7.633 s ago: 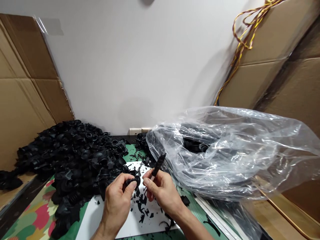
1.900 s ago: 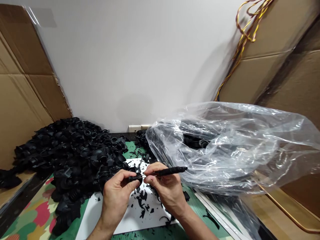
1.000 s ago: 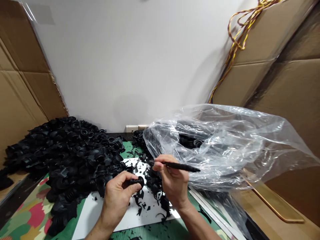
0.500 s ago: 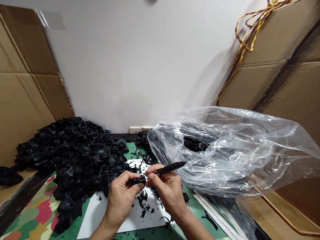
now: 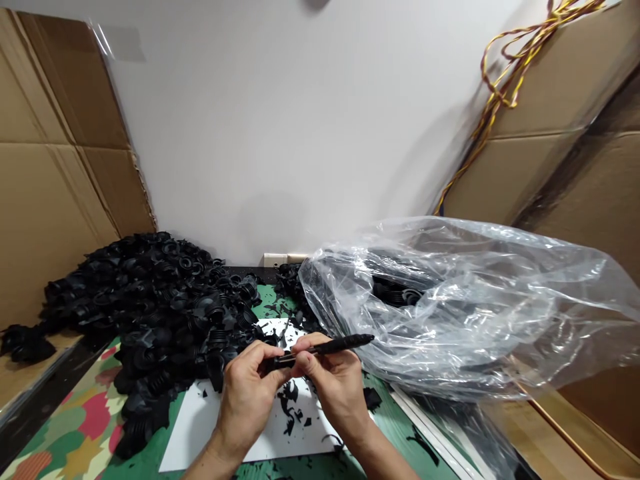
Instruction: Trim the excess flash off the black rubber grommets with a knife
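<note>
A black rubber part (image 5: 283, 361) lies clenched in the grip of the left hand (image 5: 245, 400), touching the slim black tool (image 5: 345, 343) pinched by the right hand (image 5: 335, 393), above a white board (image 5: 200, 423) strewn with black scraps (image 5: 289, 400).

- The right hand (image 5: 337, 393) has moved back in beside the left hand (image 5: 247, 400), after being apart from it a second ago.
- The black-handled tool (image 5: 345, 343), upright at first, now lies almost level, its handle pointing away to the right of the hands.
- Its tip has come back to the black rubber bellows piece (image 5: 280, 363) in the left hand.
</note>
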`<state>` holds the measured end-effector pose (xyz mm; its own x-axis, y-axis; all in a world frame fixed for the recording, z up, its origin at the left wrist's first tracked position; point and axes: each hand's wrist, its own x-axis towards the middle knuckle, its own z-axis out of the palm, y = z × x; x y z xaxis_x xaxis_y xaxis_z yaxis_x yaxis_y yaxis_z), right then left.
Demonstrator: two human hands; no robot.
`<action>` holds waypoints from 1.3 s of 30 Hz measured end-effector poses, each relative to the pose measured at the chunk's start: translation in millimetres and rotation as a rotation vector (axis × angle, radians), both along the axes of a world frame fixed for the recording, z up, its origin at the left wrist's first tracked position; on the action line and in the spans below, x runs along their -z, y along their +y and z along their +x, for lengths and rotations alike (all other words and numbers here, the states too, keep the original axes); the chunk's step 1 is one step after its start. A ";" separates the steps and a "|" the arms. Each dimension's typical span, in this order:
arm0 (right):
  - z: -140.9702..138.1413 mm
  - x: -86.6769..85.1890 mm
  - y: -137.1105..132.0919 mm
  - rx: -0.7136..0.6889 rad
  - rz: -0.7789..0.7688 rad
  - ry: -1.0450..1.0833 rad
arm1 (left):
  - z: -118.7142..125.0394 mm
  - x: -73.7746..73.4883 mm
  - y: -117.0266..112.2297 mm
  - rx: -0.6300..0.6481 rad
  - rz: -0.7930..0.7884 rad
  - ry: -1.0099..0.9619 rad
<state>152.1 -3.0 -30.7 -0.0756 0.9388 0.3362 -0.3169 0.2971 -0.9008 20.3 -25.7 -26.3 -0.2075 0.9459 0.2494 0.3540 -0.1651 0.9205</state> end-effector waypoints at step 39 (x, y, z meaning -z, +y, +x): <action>3.9 -4.9 15.5 -0.169 -0.098 -0.270 | -5.8 -9.9 12.2 -0.114 -0.147 -0.383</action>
